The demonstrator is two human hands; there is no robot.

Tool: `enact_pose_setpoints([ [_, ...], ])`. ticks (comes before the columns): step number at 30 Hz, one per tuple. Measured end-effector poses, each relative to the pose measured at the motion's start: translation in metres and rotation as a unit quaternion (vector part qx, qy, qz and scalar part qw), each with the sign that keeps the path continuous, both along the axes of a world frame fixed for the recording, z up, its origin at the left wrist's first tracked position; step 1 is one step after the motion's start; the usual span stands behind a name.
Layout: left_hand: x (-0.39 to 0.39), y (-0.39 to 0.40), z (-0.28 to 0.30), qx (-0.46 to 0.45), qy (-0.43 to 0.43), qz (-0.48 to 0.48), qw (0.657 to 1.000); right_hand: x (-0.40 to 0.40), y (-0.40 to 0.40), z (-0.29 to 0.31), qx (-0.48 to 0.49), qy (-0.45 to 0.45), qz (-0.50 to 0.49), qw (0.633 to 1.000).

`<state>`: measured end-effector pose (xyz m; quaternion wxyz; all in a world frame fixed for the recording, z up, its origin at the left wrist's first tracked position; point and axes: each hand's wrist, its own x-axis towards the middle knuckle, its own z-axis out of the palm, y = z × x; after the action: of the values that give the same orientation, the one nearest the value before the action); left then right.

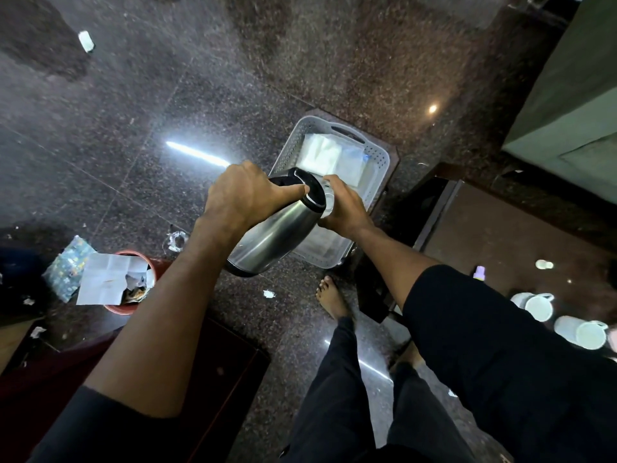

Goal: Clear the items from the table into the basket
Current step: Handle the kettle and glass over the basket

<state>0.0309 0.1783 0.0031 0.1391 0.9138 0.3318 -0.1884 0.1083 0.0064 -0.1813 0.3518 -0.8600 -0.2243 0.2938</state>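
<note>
A steel electric kettle with a black lid hangs tilted in the air over the near end of a grey plastic basket that stands on the floor. My left hand grips the kettle's black handle from the left. My right hand holds its top rim from the right. White packets lie inside the basket. On the brown table at the right stand two white mugs, a small purple-capped bottle and a small white lid.
A red waste bin full of paper stands on the floor at the left. A dark maroon seat is near my left leg. My bare foot stands just before the basket. Scraps litter the dark stone floor.
</note>
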Motion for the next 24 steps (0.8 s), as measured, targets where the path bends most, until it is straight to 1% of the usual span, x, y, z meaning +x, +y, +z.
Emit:
enact_pose_setpoints([
  [6, 0.007, 0.002, 0.001, -0.039, -0.003, -0.004, 0.999, 0.002, 0.0, -0.004, 0.007, -0.001, 0.004, 1.0],
  [24, 0.012, 0.002, 0.003, -0.053, 0.001, -0.005, 0.999, 0.0, -0.002, -0.013, 0.013, -0.003, -0.005, 1.0],
])
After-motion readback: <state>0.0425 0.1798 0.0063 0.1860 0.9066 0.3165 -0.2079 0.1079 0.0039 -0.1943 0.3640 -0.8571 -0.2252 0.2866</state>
